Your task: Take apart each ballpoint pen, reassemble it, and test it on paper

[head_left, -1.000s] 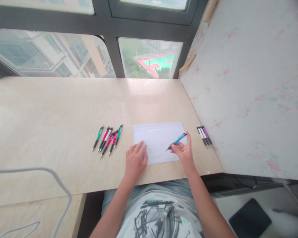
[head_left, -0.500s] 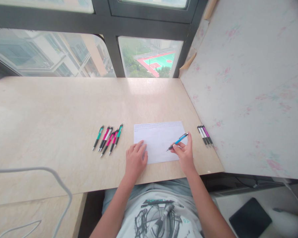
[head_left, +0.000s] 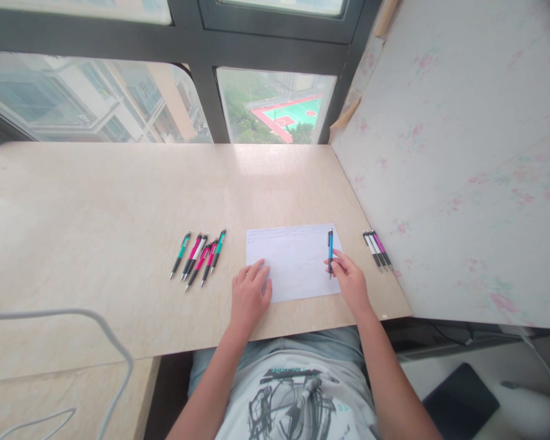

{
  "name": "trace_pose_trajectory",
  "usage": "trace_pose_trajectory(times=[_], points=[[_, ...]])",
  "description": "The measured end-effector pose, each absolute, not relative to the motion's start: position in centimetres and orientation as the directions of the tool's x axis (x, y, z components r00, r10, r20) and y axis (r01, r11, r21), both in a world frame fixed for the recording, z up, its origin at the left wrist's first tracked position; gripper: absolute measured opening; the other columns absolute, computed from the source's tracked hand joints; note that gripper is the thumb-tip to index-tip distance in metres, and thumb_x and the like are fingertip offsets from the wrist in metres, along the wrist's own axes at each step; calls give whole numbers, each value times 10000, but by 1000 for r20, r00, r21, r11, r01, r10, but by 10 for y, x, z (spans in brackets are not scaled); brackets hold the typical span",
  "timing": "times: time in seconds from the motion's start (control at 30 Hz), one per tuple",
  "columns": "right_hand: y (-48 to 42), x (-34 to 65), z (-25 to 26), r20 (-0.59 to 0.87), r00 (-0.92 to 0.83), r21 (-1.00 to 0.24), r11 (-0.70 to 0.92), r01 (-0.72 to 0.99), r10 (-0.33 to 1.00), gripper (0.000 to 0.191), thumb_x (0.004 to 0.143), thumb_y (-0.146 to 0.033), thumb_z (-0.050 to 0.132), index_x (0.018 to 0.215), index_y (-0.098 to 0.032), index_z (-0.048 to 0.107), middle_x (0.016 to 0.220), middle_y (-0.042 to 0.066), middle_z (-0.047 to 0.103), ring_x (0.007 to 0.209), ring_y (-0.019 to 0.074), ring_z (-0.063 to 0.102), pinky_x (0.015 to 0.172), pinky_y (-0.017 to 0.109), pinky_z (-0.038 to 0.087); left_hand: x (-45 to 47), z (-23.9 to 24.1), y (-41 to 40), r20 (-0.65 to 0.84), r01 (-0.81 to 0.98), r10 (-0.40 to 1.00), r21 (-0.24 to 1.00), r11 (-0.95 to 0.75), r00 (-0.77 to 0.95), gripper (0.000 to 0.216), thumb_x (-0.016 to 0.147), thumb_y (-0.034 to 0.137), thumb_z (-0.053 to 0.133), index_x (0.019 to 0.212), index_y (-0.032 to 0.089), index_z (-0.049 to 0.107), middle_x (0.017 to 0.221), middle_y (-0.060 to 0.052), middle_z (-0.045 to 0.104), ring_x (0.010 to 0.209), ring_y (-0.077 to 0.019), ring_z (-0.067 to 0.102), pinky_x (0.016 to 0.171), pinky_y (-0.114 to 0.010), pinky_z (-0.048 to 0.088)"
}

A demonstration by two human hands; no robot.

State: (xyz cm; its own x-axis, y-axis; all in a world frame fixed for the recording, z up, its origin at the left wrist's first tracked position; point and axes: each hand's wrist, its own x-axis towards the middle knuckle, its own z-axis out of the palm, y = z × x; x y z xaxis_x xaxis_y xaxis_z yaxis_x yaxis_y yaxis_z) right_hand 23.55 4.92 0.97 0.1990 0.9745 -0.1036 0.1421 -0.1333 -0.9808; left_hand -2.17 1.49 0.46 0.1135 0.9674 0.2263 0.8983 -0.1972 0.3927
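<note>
A white sheet of paper (head_left: 293, 260) lies on the beige desk (head_left: 119, 208) in front of me. My left hand (head_left: 250, 296) rests flat on the sheet's near left corner, fingers spread. My right hand (head_left: 351, 281) pinches a blue pen (head_left: 330, 247) near its tip; the pen points away from me over the sheet's right edge. To the left of the paper lie several pens (head_left: 199, 253) in green, pink and white. At the desk's right edge, a small group of pens (head_left: 376, 249) lies close together.
A window (head_left: 275, 104) runs along the desk's far edge. A patterned panel (head_left: 462, 159) walls off the right side. A white cable (head_left: 96, 330) loops at the near left. A dark flat object (head_left: 458, 400) lies on the floor at lower right.
The right hand has swung the blue pen from a writing slant across the sheet to pointing straight away, and has shifted slightly right. The left hand stays put.
</note>
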Motion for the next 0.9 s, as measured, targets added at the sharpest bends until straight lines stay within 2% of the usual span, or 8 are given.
trace_pose_trajectory(times=[0.07, 0.17, 0.27, 0.37, 0.53, 0.77, 0.9], points=[[52, 248, 9, -80, 275, -965, -143, 219, 958, 386, 796, -428, 649, 1064, -155, 702, 954, 109, 738, 802, 233, 672, 750, 403, 549, -21, 5, 15, 229, 897, 967, 394, -199, 113, 282, 908, 240, 505, 1169, 231, 611, 1345, -83, 594, 1141, -295, 531, 951, -477, 420], [56, 273, 11, 7, 348, -903, -144, 405, 938, 351, 790, -423, 641, 994, -154, 735, 949, 131, 744, 810, 260, 679, 765, 422, 538, -21, 5, 15, 235, 895, 966, 400, -198, 108, 284, 903, 231, 509, 1167, 236, 613, 1334, -80, 602, 1135, -292, 537, 949, -473, 422], [59, 301, 13, 162, 362, -732, -134, 669, 918, 332, 808, -405, 586, 944, -153, 754, 909, 129, 745, 765, 253, 669, 772, 410, 518, -21, 4, 16, 235, 897, 966, 396, -194, 106, 284, 905, 236, 509, 1168, 230, 615, 1329, -82, 606, 1134, -293, 538, 947, -474, 420], [59, 323, 12, 239, 328, -544, -154, 825, 914, 342, 826, -363, 519, 948, -144, 751, 885, 120, 740, 728, 230, 648, 747, 369, 486, -22, 3, 16, 230, 900, 967, 391, -193, 107, 279, 912, 245, 505, 1167, 220, 617, 1332, -85, 605, 1141, -295, 534, 946, -473, 417], [58, 337, 5, 283, 280, -370, -165, 914, 917, 330, 847, -311, 472, 932, -151, 749, 876, 111, 734, 750, 225, 622, 713, 330, 430, -22, 2, 16, 237, 896, 966, 399, -197, 107, 284, 914, 243, 504, 1173, 217, 617, 1332, -85, 606, 1139, -296, 532, 948, -475, 416], [60, 336, 1, 202, 310, -213, -267, 940, 929, 280, 878, -272, 493, 970, -180, 740, 904, 87, 720, 762, 207, 578, 648, 300, 347, -23, 2, 17, 245, 889, 964, 411, -202, 105, 286, 906, 245, 516, 1170, 221, 623, 1331, -81, 607, 1136, -295, 532, 961, -470, 414], [59, 333, 0, 190, 324, -168, -294, 941, 927, 254, 887, -253, 509, 981, -185, 735, 903, 80, 708, 785, 201, 560, 659, 298, 326, -24, 1, 17, 239, 888, 965, 411, -205, 112, 292, 907, 251, 514, 1177, 224, 621, 1338, -81, 601, 1142, -296, 532, 964, -473, 412]])
